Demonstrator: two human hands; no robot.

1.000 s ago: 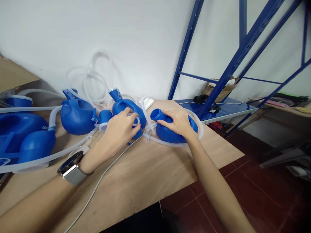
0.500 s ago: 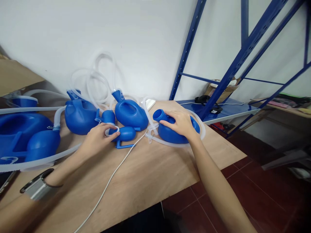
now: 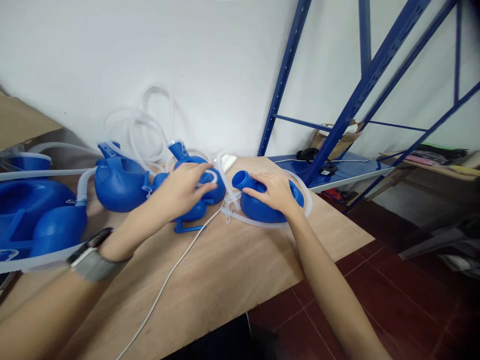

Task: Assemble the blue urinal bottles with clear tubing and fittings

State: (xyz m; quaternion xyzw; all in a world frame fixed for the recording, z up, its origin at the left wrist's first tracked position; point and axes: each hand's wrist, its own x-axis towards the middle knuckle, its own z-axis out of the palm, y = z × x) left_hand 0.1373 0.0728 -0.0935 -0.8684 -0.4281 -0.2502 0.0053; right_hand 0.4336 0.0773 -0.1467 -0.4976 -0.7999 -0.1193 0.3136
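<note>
My left hand (image 3: 182, 190) is raised in front of the blue bottles, its thumb and fingers closed on a small white ring (image 3: 213, 173). My right hand (image 3: 272, 190) grips a blue plastic urinal bottle (image 3: 260, 209) around its neck. That bottle lies on the wooden table with its round, uncapped mouth (image 3: 240, 179) facing left. A translucent tube (image 3: 258, 222) curls around its base. Partly covered by my left hand are another blue bottle with a flared spout (image 3: 177, 148) and a small blue part with a thin handle (image 3: 190, 228).
More blue bottles (image 3: 122, 185) with clear tubing (image 3: 150, 120) stand at the left and back. A white cable (image 3: 174, 270) crosses the wooden tabletop (image 3: 225, 280). A blue metal rack (image 3: 285, 75) rises at the right; a cardboard flap (image 3: 26, 122) juts in at left.
My left hand has moved up and right with the white ring, toward the bottle in my right hand. My right hand keeps its hold on that bottle. The view has shifted slightly.
</note>
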